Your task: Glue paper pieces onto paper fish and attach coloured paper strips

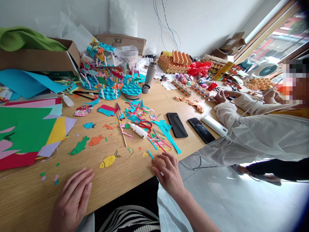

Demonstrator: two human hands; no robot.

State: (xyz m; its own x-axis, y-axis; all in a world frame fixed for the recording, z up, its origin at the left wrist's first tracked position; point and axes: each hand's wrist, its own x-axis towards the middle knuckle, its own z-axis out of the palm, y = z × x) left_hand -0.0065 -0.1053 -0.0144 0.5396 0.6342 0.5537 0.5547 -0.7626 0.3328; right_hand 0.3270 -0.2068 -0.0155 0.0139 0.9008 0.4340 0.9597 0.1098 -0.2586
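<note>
Both hands empty, open, fingers loosely spread, nothing gripped. Left hand (72, 201) lies flat at the near edge of a light wood-grain table (130, 172); closest item is a yellow paper fish cutout (108, 160), up and to its right, not touching. Right hand (169, 172) rests its fingertips (154, 168) on the tabletop, just beside a thin teal paper strip (150, 154). Farther in: a white glue bottle (137, 130) on its side, next to red-handled scissors (146, 125) among teal and pink paper scraps. Two black smartphones (177, 125) lie to the right (screens dark). A co-worker's hand (220, 96), translucent white sleeve, sits at the far right, on the table.
</note>
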